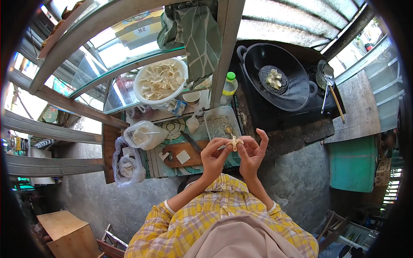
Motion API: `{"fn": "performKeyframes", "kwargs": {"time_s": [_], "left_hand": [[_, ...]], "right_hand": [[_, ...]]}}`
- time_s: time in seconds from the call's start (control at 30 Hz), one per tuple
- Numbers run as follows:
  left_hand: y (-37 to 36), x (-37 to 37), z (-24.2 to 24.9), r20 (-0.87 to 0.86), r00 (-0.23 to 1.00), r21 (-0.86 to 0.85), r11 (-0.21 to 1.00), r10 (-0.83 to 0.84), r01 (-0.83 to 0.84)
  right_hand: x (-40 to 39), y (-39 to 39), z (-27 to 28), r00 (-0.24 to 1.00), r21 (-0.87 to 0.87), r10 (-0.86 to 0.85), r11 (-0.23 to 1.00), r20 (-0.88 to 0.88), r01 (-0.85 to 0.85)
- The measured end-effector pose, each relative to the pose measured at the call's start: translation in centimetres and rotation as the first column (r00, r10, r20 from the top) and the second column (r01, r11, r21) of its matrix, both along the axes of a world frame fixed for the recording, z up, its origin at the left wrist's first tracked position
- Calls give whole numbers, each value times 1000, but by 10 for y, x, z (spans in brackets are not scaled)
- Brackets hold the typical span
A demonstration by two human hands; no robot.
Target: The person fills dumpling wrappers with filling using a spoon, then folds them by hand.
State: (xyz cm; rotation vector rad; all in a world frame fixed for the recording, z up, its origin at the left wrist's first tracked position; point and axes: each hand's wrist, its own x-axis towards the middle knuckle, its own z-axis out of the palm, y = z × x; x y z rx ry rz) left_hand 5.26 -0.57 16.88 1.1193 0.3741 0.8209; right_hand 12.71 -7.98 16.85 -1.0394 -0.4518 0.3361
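Observation:
Between my two hands is a small pale wonton, its wrapper corners pinched into a star-like shape. My left hand pinches one side with thumb and fingertips. My right hand grips the opposite side, its outer finger raised. Just below the hands' left, a wooden cutting board carries a square white wrapper and a dark-bladed knife. Beyond my hands sits a clear plastic tub with a metal spoon and some pale residue inside.
A white basket full of folded wontons stands in the glass case. To the right, a large black wok on the stove holds several wontons in oil; a spatula lies alongside. Plastic bags, a green-capped bottle and a hanging cloth are nearby.

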Motion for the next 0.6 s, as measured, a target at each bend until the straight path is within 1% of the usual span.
{"fn": "performKeyframes", "kwargs": {"time_s": [0.1, 0.2, 0.3, 0.43, 0.6], "left_hand": [[1, 0, 0, 50, 999, 18, 1000, -10, 9], [3, 0, -2, 48, 998, 81, 996, -32, 28], [7, -2, 3, -15, 998, 132, 989, -60, 61], [9, 1, 3, 12, 997, 157, 985, -71, 69], [12, 3, 0, 7, 994, 168, 980, -107, 105]], "right_hand": [[1, -2, 0, 998, -4, -17, 1000, 62, 17], [1, -4, 2, 994, -29, -27, 999, 103, 31], [4, -5, 5, 984, -38, -40, 998, 176, 48], [7, -6, 8, 966, -45, -45, 997, 253, 58], [12, -10, 9, 968, -66, -19, 997, 250, 36]]}}
